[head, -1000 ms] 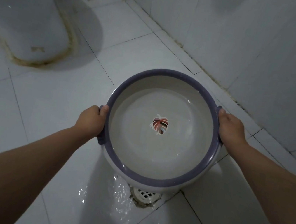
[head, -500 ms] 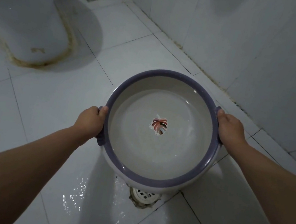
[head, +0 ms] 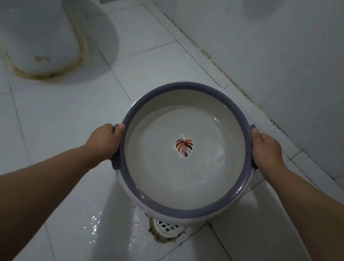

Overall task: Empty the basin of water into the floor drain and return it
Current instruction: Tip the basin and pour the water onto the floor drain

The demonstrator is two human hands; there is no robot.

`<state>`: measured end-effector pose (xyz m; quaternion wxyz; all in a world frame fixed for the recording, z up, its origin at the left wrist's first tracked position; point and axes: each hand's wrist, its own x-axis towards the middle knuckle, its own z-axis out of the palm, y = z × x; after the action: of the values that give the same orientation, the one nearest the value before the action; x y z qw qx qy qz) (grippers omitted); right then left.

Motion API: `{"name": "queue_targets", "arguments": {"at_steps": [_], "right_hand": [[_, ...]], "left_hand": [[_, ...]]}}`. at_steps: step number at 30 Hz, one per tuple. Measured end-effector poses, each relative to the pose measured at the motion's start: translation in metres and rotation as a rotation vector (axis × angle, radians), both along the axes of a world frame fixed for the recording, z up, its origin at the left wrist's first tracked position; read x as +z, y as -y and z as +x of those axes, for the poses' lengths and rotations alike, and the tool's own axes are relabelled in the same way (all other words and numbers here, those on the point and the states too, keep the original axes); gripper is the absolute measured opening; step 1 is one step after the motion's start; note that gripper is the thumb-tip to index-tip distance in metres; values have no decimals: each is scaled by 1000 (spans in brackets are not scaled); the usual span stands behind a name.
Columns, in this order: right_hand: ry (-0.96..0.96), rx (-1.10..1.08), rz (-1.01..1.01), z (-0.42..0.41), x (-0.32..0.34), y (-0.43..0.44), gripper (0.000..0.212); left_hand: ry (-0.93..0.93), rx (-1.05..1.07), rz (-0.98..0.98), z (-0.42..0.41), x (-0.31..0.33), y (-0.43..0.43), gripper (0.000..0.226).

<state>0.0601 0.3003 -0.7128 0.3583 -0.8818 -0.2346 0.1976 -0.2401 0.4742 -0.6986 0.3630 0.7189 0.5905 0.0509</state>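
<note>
A round white basin (head: 190,119) with a purple rim and a leaf picture on its bottom hangs above the tiled floor, with shallow water inside. My left hand (head: 104,138) grips its left handle. My right hand (head: 264,150) grips the right handle. The basin is tipped a little toward me, and its near edge covers the far half of the white floor drain (head: 165,227). Wet patches glisten on the tile left of the drain.
A toilet base (head: 36,29) with stained sealant stands at the back left. A tiled wall (head: 292,48) runs along the right, meeting the floor close behind the basin. White floor tiles (head: 44,121) spread to the left.
The basin and both hands have barely shifted. The wet sheen on the floor left of the drain has changed shape, and the water surface inside the basin has moved slightly.
</note>
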Motion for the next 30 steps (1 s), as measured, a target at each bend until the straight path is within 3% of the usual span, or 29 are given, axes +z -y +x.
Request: {"name": "queue_targets", "arguments": {"at_steps": [30], "right_hand": [[-15,0,48,0,-3,3,49]], "left_hand": [[-5,-23,-15,-1,4,2,47]]}}
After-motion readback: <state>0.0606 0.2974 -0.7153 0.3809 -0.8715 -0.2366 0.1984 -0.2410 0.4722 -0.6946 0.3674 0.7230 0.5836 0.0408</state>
